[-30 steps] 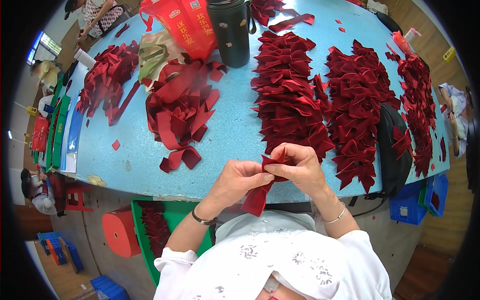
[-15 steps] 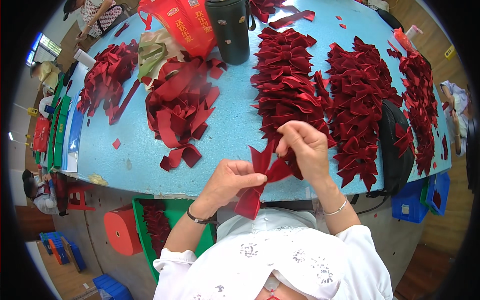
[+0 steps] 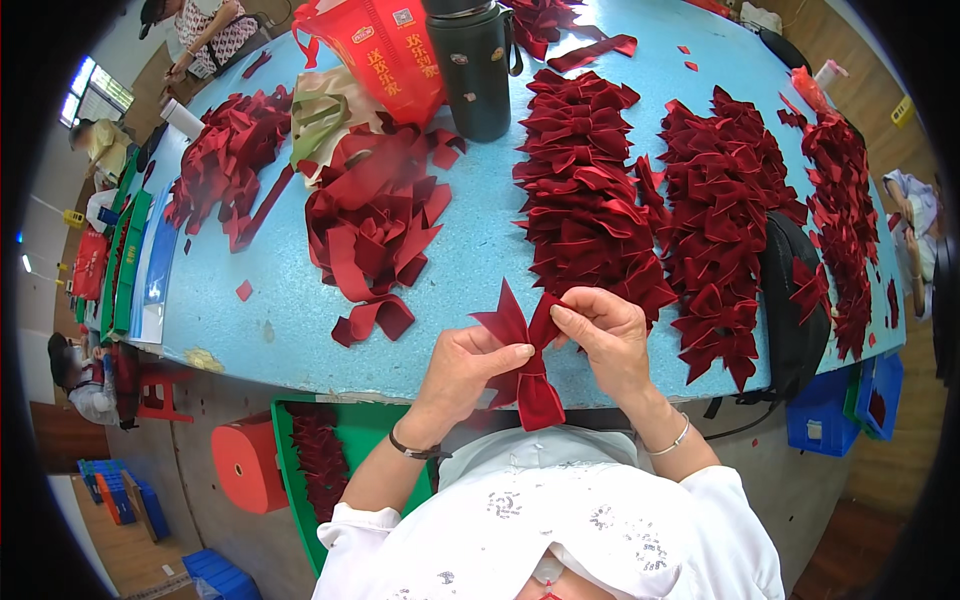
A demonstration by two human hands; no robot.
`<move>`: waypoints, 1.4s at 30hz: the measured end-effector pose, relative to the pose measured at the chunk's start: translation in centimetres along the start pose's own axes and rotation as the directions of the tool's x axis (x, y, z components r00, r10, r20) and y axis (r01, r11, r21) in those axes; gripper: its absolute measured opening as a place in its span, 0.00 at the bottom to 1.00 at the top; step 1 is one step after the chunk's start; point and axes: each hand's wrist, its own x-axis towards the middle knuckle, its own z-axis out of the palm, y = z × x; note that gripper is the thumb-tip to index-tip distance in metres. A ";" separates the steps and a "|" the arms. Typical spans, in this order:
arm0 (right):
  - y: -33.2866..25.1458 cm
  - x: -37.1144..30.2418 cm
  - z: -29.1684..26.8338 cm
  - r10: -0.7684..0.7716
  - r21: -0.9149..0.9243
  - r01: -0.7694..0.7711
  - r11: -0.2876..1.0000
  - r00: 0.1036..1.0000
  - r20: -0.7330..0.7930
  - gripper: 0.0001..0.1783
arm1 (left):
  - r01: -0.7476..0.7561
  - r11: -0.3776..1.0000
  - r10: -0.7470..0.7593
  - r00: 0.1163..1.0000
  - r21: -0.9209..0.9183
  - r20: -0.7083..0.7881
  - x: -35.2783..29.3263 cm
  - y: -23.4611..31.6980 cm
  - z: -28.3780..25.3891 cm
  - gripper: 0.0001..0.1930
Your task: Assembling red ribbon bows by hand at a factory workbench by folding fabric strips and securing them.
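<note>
A dark red velvet ribbon bow is held between my two hands, over the table's near edge. My left hand pinches its middle with thumb and fingers. My right hand grips one upper ribbon end between thumb and fingertips. Another pointed tail sticks up on the left side, and a rounded loop hangs below the pinch. Beyond my right hand lies a long stack of finished-looking red bows. Loose red ribbon strips lie in a heap beyond my left hand.
A dark green tumbler stands by a red bag on the blue table. More bow piles and a black bag lie to the right. A green bin and a red roll sit below left. Other people work nearby.
My right hand has come down and now grips a ribbon end beside the left hand's pinch. The bow has turned more upright, its lower loop swinging rightward. The view has shifted slightly.
</note>
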 end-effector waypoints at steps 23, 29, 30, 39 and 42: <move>1.1 0.9 1.2 0.038 0.079 -0.043 0.996 0.997 0.061 0.05 | -0.037 0.961 0.016 0.997 -0.273 -0.079 -0.3 0.8 1.3 0.07; 1.5 0.8 2.0 0.012 0.121 -0.006 0.993 0.999 -0.051 0.05 | -0.124 0.977 0.105 0.988 -0.174 -0.114 -0.2 0.5 1.6 0.07; 1.6 0.8 2.1 0.013 0.122 -0.007 0.992 0.999 -0.051 0.05 | -0.123 0.977 0.104 0.988 -0.174 -0.115 -0.2 0.3 1.6 0.07; 0.4 1.8 2.3 0.156 0.245 -0.166 0.955 0.986 0.061 0.06 | -0.102 0.950 0.054 0.985 -0.296 -0.166 -0.3 -0.4 0.8 0.07; 0.1 1.8 2.1 0.124 0.140 -0.125 0.982 0.992 0.014 0.06 | -0.073 0.964 0.040 0.991 -0.257 -0.131 -0.1 -0.1 0.8 0.07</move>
